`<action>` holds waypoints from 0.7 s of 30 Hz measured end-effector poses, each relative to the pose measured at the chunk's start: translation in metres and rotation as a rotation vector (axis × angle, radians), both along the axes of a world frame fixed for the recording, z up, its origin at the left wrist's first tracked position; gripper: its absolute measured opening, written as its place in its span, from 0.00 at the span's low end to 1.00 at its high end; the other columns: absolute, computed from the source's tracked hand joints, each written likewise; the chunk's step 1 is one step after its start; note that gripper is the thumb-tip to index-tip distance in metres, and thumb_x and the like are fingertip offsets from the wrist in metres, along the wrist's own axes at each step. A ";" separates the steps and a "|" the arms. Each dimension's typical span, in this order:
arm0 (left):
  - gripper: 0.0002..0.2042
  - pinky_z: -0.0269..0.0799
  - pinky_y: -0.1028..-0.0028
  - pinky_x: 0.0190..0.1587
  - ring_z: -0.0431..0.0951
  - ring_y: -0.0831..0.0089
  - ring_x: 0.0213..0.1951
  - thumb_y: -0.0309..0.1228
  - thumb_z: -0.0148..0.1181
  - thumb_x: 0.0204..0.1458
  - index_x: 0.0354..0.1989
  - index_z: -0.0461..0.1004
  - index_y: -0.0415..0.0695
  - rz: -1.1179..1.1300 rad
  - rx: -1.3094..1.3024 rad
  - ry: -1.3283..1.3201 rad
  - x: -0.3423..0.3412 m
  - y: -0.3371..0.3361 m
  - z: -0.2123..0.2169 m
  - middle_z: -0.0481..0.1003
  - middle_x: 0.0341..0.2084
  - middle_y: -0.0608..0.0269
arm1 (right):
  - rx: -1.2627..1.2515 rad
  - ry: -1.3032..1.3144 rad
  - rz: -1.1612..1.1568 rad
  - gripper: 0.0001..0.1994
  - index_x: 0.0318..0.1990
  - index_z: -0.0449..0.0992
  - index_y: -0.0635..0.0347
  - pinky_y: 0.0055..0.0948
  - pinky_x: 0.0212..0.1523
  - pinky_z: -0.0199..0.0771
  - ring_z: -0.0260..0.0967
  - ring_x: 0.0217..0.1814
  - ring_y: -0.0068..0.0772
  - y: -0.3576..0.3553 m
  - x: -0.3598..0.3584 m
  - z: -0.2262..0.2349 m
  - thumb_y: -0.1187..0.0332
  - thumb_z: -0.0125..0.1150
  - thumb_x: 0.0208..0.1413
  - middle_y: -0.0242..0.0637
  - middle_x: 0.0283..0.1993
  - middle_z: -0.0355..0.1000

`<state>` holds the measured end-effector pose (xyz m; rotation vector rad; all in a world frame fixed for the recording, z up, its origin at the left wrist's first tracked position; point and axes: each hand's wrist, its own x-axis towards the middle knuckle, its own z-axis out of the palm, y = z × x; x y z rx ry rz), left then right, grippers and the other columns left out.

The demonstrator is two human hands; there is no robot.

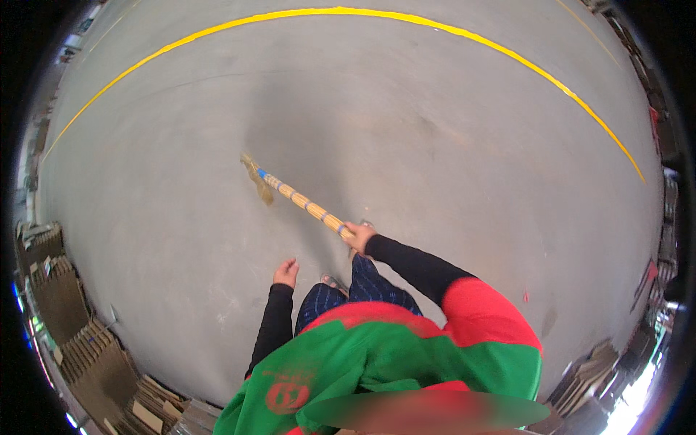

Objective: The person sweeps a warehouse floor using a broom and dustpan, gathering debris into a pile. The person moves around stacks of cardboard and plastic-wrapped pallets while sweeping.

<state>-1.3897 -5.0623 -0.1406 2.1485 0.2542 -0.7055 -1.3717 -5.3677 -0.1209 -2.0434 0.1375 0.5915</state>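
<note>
Broom: a broom (297, 199) with a straw-coloured handle bound by blue bands lies slanted across the middle of the view, its bristle head toward ten o'clock and its grip end toward four o'clock.
Bristle head: the pale, blurred bristles (255, 176) meet the floor at the upper-left end of the handle.
Right hand: the right hand (360, 235) is clenched around the lower end of the handle, fingers wrapped over it, so the broom runs out from the fist toward ten o'clock.
Left hand: the left hand (286, 273) hangs free at eight o'clock of the right one, fingers loosely curled, holding nothing, well apart from the broom.
Clothing: black sleeves, a green and red top, dark striped trousers (348, 290), with a sandalled foot showing between the hands.
Floor: a broad, smooth grey concrete floor (435, 130) fills the frame.
Line: a yellow painted line (341, 11) arcs from nine o'clock over twelve to three o'clock.
Edges: flattened cardboard stacks (80, 341) sit at seven to eight o'clock; more stacked goods show dimly at four o'clock.
</note>
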 end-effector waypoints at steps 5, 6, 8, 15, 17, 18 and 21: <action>0.18 0.64 0.72 0.43 0.71 0.68 0.39 0.38 0.53 0.43 0.41 0.69 0.39 0.010 0.185 0.105 -0.074 -0.017 0.021 0.72 0.34 0.54 | -0.260 0.073 -0.092 0.24 0.49 0.63 0.49 0.33 0.32 0.69 0.69 0.31 0.37 -0.036 0.122 -0.083 0.56 0.52 0.42 0.43 0.31 0.70; 0.18 0.65 0.73 0.43 0.71 0.69 0.39 0.37 0.53 0.44 0.40 0.68 0.38 -0.015 0.269 0.153 -0.099 -0.017 0.027 0.72 0.34 0.56 | -0.220 0.064 -0.163 0.23 0.49 0.63 0.50 0.33 0.29 0.70 0.69 0.30 0.36 -0.059 0.125 -0.092 0.57 0.52 0.42 0.42 0.30 0.70; 0.17 0.65 0.74 0.42 0.71 0.70 0.39 0.36 0.54 0.43 0.40 0.69 0.37 0.019 0.331 0.254 -0.152 0.001 0.058 0.73 0.33 0.57 | -0.115 0.229 -0.311 0.22 0.48 0.63 0.50 0.32 0.23 0.71 0.69 0.27 0.34 -0.107 0.115 -0.093 0.57 0.51 0.43 0.39 0.29 0.69; 0.19 0.65 0.72 0.44 0.71 0.66 0.40 0.39 0.52 0.43 0.40 0.69 0.39 -0.097 0.443 0.429 -0.213 0.029 0.072 0.72 0.35 0.54 | 0.108 0.321 -0.819 0.24 0.51 0.61 0.50 0.35 0.22 0.70 0.66 0.29 0.34 -0.304 -0.066 -0.125 0.53 0.49 0.46 0.37 0.37 0.67; 0.20 0.64 0.71 0.44 0.71 0.64 0.41 0.42 0.52 0.43 0.39 0.69 0.38 -0.231 0.415 0.271 -0.203 0.020 0.073 0.72 0.36 0.53 | 0.257 0.300 -1.166 0.25 0.52 0.60 0.49 0.36 0.27 0.70 0.67 0.33 0.35 -0.318 -0.160 -0.115 0.52 0.48 0.47 0.39 0.38 0.67; 0.20 0.64 0.71 0.45 0.71 0.63 0.41 0.42 0.52 0.43 0.39 0.69 0.39 -0.201 0.323 0.253 -0.195 0.013 0.073 0.72 0.36 0.53 | 0.191 0.286 -1.099 0.24 0.52 0.59 0.47 0.38 0.24 0.69 0.66 0.31 0.37 -0.324 -0.205 -0.106 0.54 0.49 0.47 0.37 0.40 0.66; 0.19 0.64 0.71 0.44 0.71 0.64 0.40 0.42 0.52 0.44 0.40 0.69 0.40 -0.235 0.249 0.143 -0.172 -0.010 0.072 0.72 0.35 0.53 | 0.287 0.417 -1.590 0.21 0.49 0.60 0.44 0.35 0.13 0.62 0.59 0.16 0.37 -0.304 -0.347 -0.077 0.56 0.52 0.46 0.35 0.27 0.64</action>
